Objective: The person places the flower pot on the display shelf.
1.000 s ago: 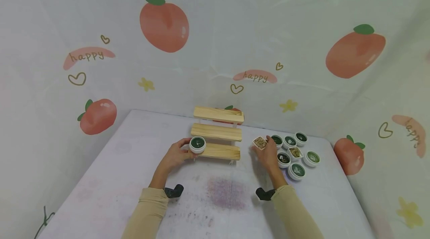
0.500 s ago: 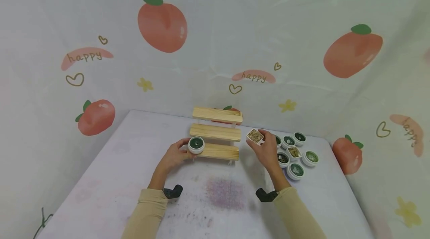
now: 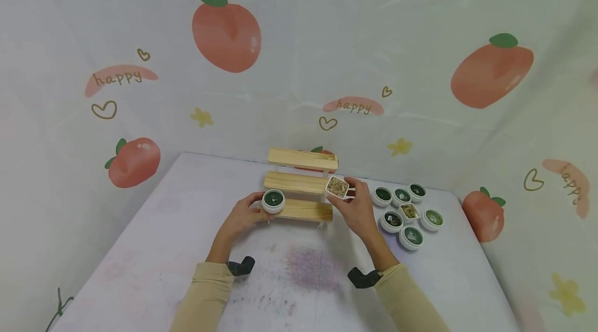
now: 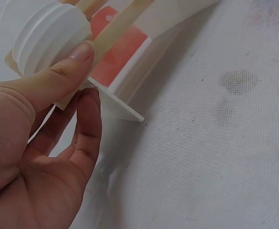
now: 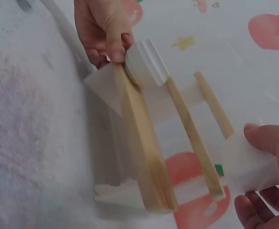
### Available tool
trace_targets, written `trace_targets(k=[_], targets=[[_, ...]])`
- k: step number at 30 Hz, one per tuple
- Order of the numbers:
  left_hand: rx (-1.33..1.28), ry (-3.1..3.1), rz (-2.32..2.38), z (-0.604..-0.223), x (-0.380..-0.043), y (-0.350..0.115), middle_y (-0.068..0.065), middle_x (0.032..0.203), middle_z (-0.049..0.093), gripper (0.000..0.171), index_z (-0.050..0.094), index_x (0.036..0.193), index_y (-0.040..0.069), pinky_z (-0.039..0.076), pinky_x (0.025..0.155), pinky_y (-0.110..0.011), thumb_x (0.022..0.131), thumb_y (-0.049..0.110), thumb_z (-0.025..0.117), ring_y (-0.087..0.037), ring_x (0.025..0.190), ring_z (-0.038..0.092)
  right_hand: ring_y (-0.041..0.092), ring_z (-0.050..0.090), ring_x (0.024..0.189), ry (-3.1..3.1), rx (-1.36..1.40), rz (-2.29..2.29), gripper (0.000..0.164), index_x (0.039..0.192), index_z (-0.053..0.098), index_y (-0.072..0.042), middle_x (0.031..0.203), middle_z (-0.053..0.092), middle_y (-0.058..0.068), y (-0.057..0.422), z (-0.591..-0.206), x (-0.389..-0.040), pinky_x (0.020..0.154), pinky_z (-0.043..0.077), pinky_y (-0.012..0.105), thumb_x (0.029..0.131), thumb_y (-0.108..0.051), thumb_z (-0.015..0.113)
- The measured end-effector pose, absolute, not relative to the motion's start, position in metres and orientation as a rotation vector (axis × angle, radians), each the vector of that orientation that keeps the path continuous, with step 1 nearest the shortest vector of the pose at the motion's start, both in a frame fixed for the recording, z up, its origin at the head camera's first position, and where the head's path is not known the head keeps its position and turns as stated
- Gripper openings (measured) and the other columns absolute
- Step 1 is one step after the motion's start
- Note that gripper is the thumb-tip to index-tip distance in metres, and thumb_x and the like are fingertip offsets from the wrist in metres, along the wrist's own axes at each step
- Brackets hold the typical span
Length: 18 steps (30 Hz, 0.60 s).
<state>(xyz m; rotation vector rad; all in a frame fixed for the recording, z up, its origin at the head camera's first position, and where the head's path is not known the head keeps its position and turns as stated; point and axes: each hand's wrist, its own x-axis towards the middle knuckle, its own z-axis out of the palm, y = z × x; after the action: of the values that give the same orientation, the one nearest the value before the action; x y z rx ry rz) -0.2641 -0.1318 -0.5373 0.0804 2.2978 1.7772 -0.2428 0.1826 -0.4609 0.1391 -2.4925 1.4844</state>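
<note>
In the head view, my left hand (image 3: pixel 243 217) is at the left end of a three-step wooden shelf (image 3: pixel 308 210), with the thumb and fingers around a round white pot (image 3: pixel 273 201) with a dark green top. The left wrist view has the thumb lying along this ribbed pot (image 4: pixel 53 36), other fingers curled below the shelf end. My right hand (image 3: pixel 357 210) holds a square white cup (image 3: pixel 337 187) filled with brownish bits. It overlaps the right end of the middle step in the head view. Thumb and fingers grip opposite sides of the cup (image 5: pixel 251 162) in the right wrist view.
Right of the shelf stands a cluster of several round white pots (image 3: pixel 413 237) with dark or light green tops, and another square cup (image 3: pixel 409 211) among them. Behind the white table (image 3: pixel 299 301) hangs a fruit-printed cloth (image 3: pixel 280 93).
My right hand has carried the square cup leftward from beside the pot cluster to the shelf's right end. The left hand and round pot have stayed in place.
</note>
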Motion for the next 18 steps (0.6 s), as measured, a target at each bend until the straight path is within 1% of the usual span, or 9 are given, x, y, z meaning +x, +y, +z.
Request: trace_targets(k=[3,8,11,15,18], targets=[[0.094,2.302,1.776,-0.537,-0.263,-0.133,-0.016,0.156,0.046,0.079,0.049,0.148,0.009,0.051,0.085,-0.026,0.08,0.014,0.087,-0.021,0.108,0.067,0.03,0.06,0.106,-2.485,0.164,1.487,0.068,0.14,0.051,0.002,0.126,0.053,0.018,0.174,-0.462,-0.241,0.079,0.051,0.018,0.083,-0.014,0.085],[0.104,2.322,1.769,-0.537,-0.263,-0.134,-0.016,0.155,0.047,0.078,0.05,0.147,0.01,0.05,0.085,-0.025,0.079,0.016,0.087,-0.021,0.108,0.068,0.029,0.061,0.106,-2.496,0.23,1.495,0.067,0.138,0.054,-0.001,0.125,0.052,0.017,0.159,-0.467,-0.24,0.082,0.054,0.023,0.081,-0.014,0.087],[0.102,2.331,1.765,-0.538,-0.263,-0.135,-0.016,0.155,0.048,0.078,0.05,0.147,0.009,0.05,0.086,-0.025,0.079,0.016,0.087,-0.022,0.108,0.068,0.028,0.061,0.107,-2.494,0.265,1.516,0.068,0.138,0.054,-0.002,0.126,0.051,0.017,0.15,-0.471,-0.24,0.083,0.054,0.023,0.081,-0.015,0.087],[0.11,2.344,1.754,-0.538,-0.263,-0.134,-0.016,0.155,0.048,0.078,0.051,0.147,0.009,0.049,0.089,-0.026,0.079,0.017,0.087,-0.022,0.111,0.066,0.026,0.061,0.106,-2.506,0.277,1.529,0.068,0.138,0.055,-0.003,0.125,0.052,0.015,0.141,-0.475,-0.239,0.083,0.052,0.02,0.081,-0.016,0.088],[0.106,2.34,1.758,-0.538,-0.263,-0.133,-0.015,0.155,0.049,0.077,0.051,0.147,0.011,0.049,0.089,-0.026,0.079,0.017,0.087,-0.023,0.111,0.066,0.027,0.061,0.107,-2.516,0.286,1.549,0.067,0.139,0.054,-0.003,0.125,0.053,0.015,0.135,-0.479,-0.238,0.084,0.053,0.02,0.081,-0.016,0.087]])
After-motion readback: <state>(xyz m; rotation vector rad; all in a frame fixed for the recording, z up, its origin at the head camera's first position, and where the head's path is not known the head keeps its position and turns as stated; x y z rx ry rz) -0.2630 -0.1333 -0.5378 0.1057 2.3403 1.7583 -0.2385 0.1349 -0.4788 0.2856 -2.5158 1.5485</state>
